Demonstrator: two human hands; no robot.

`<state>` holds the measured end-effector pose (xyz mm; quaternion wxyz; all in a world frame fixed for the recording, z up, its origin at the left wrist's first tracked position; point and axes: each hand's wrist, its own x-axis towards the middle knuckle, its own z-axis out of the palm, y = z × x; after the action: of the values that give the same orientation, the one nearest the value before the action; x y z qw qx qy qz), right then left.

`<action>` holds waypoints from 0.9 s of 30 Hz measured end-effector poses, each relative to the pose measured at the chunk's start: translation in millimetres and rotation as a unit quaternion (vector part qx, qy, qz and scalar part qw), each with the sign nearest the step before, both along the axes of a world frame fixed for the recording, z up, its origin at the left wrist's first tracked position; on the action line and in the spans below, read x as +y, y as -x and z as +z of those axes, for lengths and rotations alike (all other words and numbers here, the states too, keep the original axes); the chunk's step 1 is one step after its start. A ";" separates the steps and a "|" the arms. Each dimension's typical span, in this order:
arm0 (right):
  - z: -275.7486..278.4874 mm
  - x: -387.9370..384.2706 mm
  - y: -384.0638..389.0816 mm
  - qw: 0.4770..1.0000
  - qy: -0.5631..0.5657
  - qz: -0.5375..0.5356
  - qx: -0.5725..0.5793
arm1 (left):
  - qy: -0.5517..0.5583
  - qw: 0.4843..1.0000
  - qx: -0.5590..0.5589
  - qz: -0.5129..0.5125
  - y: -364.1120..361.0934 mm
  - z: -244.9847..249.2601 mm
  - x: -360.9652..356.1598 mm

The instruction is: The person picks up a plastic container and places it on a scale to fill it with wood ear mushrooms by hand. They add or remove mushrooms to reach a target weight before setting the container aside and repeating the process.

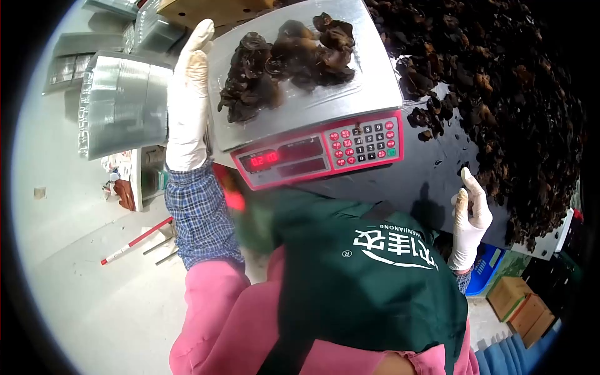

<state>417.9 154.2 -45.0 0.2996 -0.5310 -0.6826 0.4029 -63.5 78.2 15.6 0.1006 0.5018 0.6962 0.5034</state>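
Note:
Two dark clumps of wood ear mushrooms [287,59] lie on the metal pan [306,112] of a red electronic scale [315,150] with a lit red display. My left hand [189,100], in a white glove, is raised along the pan's left side with its fingers stretched out. Right beside it, a stack of clear plastic trays [125,106] overlaps the edge of the glove in this view. Over at the right, my right hand [472,215] hovers by the dark table's front edge. Its gloved fingers are apart, slightly bent, with nothing between them.
A large heap of wood ear mushrooms [487,94] covers the dark tabletop [375,190] at the right. More clear trays and a cardboard box [209,11] are at the back left. Below right are a blue crate [486,269] and cardboard boxes [519,306].

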 end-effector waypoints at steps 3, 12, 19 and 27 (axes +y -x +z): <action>6.3 6.5 13.8 0.999 -0.026 0.022 -0.005 | -0.014 1.000 -0.009 0.016 12.2 5.7 -11.4; 22.3 51.8 59.5 0.981 -0.157 0.113 -0.008 | -0.005 0.998 -0.050 0.032 30.5 -8.8 -27.4; 58.9 93.5 141.5 0.952 -0.267 0.152 -0.015 | 0.056 0.987 0.121 0.093 15.5 -1.2 -34.4; 58.2 106.6 253.3 0.898 -0.353 0.262 0.008 | 0.056 0.985 0.160 0.023 -34.6 -11.9 -10.7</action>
<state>164.6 260.8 13.3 0.3568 -0.1894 -0.8918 0.2039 -28.9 67.5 3.7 0.0039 0.5533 0.7419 0.3787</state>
